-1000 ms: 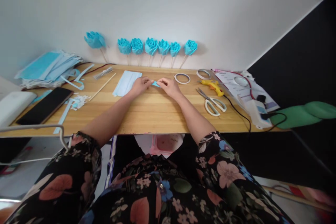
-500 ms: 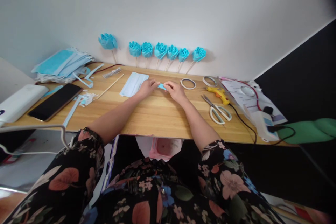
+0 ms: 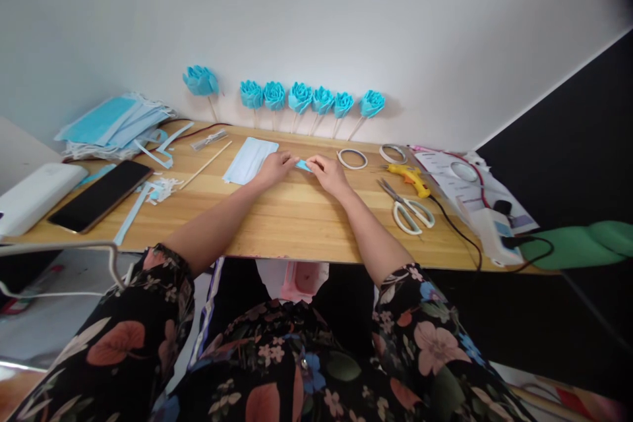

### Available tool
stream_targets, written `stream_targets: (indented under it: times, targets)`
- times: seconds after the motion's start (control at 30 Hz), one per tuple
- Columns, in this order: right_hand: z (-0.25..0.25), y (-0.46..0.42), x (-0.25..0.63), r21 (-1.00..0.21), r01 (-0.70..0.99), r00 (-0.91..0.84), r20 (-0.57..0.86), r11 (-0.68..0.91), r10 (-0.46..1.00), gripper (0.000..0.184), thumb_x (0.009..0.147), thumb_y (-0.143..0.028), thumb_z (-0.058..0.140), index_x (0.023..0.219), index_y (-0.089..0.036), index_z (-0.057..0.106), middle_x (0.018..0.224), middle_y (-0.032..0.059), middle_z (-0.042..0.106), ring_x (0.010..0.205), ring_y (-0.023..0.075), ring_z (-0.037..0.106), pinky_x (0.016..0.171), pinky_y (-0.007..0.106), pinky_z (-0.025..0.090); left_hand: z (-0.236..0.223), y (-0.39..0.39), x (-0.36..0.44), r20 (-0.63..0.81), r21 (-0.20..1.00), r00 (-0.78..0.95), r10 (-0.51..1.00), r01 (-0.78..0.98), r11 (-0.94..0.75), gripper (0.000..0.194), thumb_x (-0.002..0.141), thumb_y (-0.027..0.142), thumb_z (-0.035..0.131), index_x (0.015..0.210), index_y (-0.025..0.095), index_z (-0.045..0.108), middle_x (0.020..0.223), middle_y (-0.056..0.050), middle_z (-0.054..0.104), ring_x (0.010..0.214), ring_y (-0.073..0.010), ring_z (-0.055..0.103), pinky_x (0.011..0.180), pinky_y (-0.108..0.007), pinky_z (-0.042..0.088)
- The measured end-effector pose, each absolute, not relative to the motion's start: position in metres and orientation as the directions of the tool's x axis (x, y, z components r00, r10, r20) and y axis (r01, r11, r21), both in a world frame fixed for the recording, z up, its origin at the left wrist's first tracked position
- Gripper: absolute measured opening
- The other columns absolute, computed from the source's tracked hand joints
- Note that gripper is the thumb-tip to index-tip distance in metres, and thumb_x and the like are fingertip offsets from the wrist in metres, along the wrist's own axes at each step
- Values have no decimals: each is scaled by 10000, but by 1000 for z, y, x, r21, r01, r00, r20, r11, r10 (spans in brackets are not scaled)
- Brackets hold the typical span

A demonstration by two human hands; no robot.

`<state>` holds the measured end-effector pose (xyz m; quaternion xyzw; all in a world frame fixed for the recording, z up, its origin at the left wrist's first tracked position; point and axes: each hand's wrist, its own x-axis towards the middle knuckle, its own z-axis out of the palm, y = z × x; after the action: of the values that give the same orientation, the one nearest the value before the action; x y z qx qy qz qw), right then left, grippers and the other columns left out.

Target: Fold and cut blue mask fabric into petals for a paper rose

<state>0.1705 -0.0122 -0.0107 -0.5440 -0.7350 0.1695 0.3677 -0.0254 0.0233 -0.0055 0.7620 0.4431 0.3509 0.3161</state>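
Note:
A small strip of blue mask fabric (image 3: 303,165) is stretched between my two hands, just over the table. My left hand (image 3: 277,167) pinches its left end, and my right hand (image 3: 327,173) pinches the right end; the fingertips partly cover it. Beside my left hand lies a pale blue face mask (image 3: 250,159), flat on the wood. A ring of white tape (image 3: 352,159) lies just beyond my right hand. Behind both hands, several blue fabric roses (image 3: 300,98) on thin sticks lean against the wall.
Scissors (image 3: 406,206), a yellow glue gun (image 3: 408,178) and a power strip (image 3: 496,237) lie to the right. On the left are stacked masks (image 3: 113,122), a phone (image 3: 101,196), a white power bank (image 3: 42,196), fabric scraps (image 3: 163,190) and a wooden stick (image 3: 205,165).
Both hands keep hold of the blue strip at nearly the same spot, with only slight finger movement. The whole view has shifted a little.

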Motion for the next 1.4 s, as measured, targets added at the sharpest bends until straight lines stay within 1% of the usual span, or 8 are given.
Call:
stream_targets:
  times: [0.2, 0.47, 0.73, 1.0, 1.17, 1.3, 1.4]
  targets:
    - [-9, -13, 171, -630, 700, -145, 336, 336, 931, 264, 947, -388, 533, 911, -220, 733, 750, 2, 702, 693, 159, 575, 659, 271, 361, -7, 25, -26, 235, 809, 380, 895, 433, -396, 408, 884, 507, 511, 620, 196, 502, 568, 18, 486, 593, -135, 431, 597, -288, 295]
    - [-6, -15, 168, -622, 712, -147, 322, 325, 935, 263, 953, -384, 543, 897, -211, 734, 753, 2, 694, 664, 145, 541, 642, 266, 330, -10, 27, -28, 219, 801, 378, 899, 457, -387, 401, 892, 493, 509, 632, 188, 524, 586, 17, 514, 601, -134, 458, 613, -284, 316]
    - [-5, -16, 167, -610, 731, -146, 299, 306, 943, 262, 962, -392, 540, 903, -227, 735, 732, -6, 697, 650, 147, 550, 639, 264, 333, -8, 27, -28, 205, 804, 379, 903, 460, -376, 399, 879, 494, 508, 621, 190, 521, 575, 16, 518, 584, -129, 445, 600, -282, 314]
    - [-4, -18, 166, -616, 721, -150, 307, 316, 940, 247, 955, -374, 548, 872, -224, 726, 754, -4, 718, 657, 143, 564, 634, 264, 331, -8, 25, -29, 212, 793, 389, 896, 468, -391, 422, 853, 553, 477, 626, 200, 514, 583, 5, 531, 596, -141, 454, 611, -285, 316]
    - [-4, -17, 166, -625, 714, -146, 308, 316, 940, 243, 944, -377, 557, 868, -222, 727, 747, -6, 722, 647, 141, 553, 635, 263, 337, -9, 25, -29, 223, 796, 393, 892, 455, -399, 411, 865, 536, 487, 626, 202, 509, 582, 7, 518, 599, -141, 439, 607, -286, 308]
    - [-4, -17, 167, -668, 679, -134, 296, 305, 946, 244, 942, -367, 540, 887, -214, 721, 721, -10, 719, 615, 136, 537, 615, 263, 332, -7, 23, -29, 248, 786, 380, 891, 459, -414, 412, 889, 489, 494, 596, 200, 461, 567, 18, 462, 597, -132, 417, 603, -290, 288]
    - [-5, -17, 167, -692, 650, -139, 300, 316, 944, 255, 945, -376, 523, 887, -212, 709, 688, -17, 704, 597, 132, 537, 621, 263, 347, -6, 22, -29, 263, 785, 365, 893, 457, -418, 405, 898, 462, 501, 595, 199, 446, 566, 21, 450, 605, -131, 417, 605, -289, 286]
